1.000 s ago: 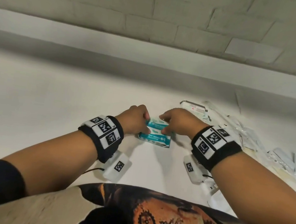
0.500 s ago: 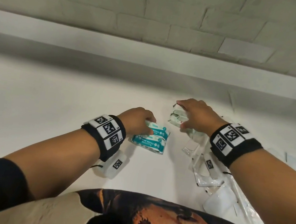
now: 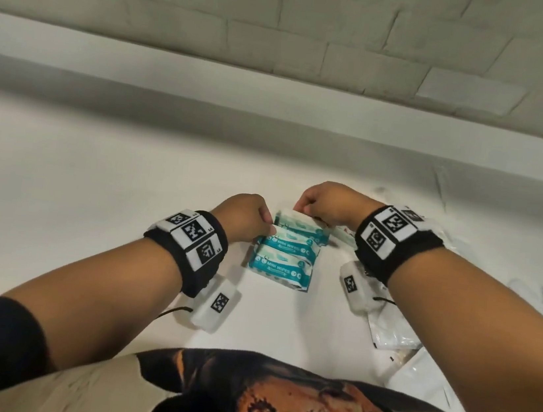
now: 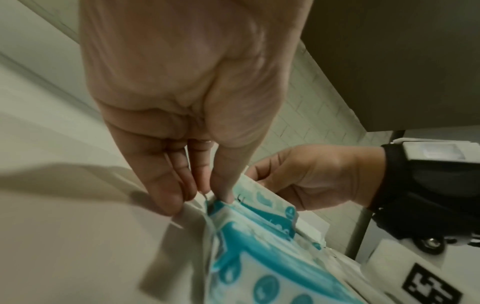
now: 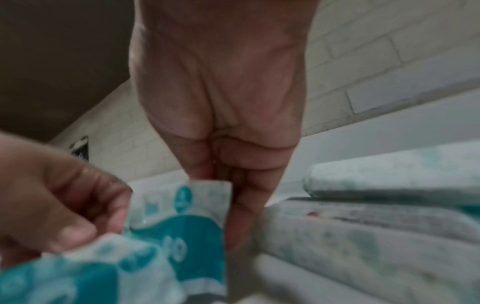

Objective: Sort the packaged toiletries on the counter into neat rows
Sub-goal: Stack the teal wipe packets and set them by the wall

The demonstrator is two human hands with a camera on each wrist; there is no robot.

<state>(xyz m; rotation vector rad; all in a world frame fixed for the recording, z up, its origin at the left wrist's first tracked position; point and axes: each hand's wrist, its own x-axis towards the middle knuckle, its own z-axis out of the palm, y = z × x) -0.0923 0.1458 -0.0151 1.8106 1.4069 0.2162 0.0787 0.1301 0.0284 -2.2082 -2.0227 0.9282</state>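
Observation:
Three teal and white mini wipes packs lie side by side in a short column on the white counter (image 3: 89, 216): a near pack (image 3: 279, 270), a middle pack (image 3: 290, 245) and a far pack (image 3: 302, 224). My left hand (image 3: 269, 226) pinches the far pack's left end, thumb on top (image 4: 226, 195). My right hand (image 3: 301, 208) pinches the end flap of the same far pack (image 5: 207, 191) between thumb and fingers. In the left wrist view the far pack (image 4: 267, 203) spans between both hands.
Clear-wrapped packets (image 3: 394, 339) and flat white sachets (image 3: 427, 378) lie scattered at the right, under my right forearm. More white packets (image 5: 389, 185) are stacked beside my right hand. A raised ledge (image 3: 276, 109) and a brick wall bound the counter at the back.
My right hand reached into the pile at the right, then came back with a third wipes pack and set it behind the other two. My left hand shifted onto that pack's left end.

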